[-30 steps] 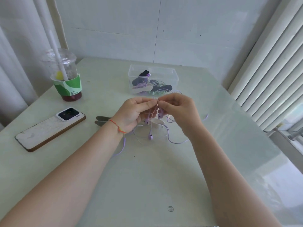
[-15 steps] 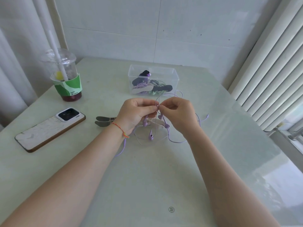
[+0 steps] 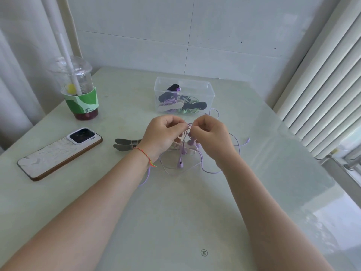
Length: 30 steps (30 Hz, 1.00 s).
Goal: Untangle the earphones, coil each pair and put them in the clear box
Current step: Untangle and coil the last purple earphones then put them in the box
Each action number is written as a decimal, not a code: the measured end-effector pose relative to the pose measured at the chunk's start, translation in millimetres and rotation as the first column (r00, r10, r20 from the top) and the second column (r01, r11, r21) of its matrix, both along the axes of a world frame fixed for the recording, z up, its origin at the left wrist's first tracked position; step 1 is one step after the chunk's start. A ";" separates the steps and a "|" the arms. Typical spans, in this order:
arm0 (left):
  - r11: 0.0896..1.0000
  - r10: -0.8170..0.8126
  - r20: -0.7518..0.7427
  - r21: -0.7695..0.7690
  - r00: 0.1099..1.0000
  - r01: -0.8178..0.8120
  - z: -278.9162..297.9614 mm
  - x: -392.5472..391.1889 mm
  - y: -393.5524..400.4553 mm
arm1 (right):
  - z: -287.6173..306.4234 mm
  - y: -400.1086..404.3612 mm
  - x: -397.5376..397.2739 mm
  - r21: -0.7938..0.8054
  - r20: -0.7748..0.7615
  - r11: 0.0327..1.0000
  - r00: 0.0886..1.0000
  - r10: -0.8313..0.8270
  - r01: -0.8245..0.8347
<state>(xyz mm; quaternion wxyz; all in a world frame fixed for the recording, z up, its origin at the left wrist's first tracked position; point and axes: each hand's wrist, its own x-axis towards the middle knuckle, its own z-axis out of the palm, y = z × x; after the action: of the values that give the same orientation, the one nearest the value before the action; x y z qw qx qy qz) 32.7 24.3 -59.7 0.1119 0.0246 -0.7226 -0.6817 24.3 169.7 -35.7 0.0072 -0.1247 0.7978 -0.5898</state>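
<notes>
Both hands, left hand (image 3: pixel 163 136) & right hand (image 3: pixel 210 136), now sit lower and pinch the purple earphones (image 3: pixel 180 163) w/ fingertips nearly touching, buds dangling beneath, so knot's prob still being worked, clear box (image 3: pixel 184 94) just beyond them.

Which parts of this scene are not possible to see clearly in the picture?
- Head view: where both hands pinch the purple earphones, the fingers hide the knot.
- The left hand covers part of the grey ties.
- Inside the clear box, how many coiled pairs: overlapping, unclear.
- Both elbows: cut off by the bottom edge.
</notes>
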 end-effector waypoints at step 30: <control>0.968 -0.243 0.149 -0.031 0.958 0.250 3.8 9.1 2.7 | 4.6 -5.7 3.7 -0.032 0.070 0.999 0.997 0.043 -0.041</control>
<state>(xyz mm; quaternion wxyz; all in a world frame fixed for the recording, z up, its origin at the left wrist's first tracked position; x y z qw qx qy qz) 41.8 27.0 -55.9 -0.0260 -0.0193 -0.7428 -0.6687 28.0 164.1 -31.1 0.0462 -0.1206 0.7852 -0.6057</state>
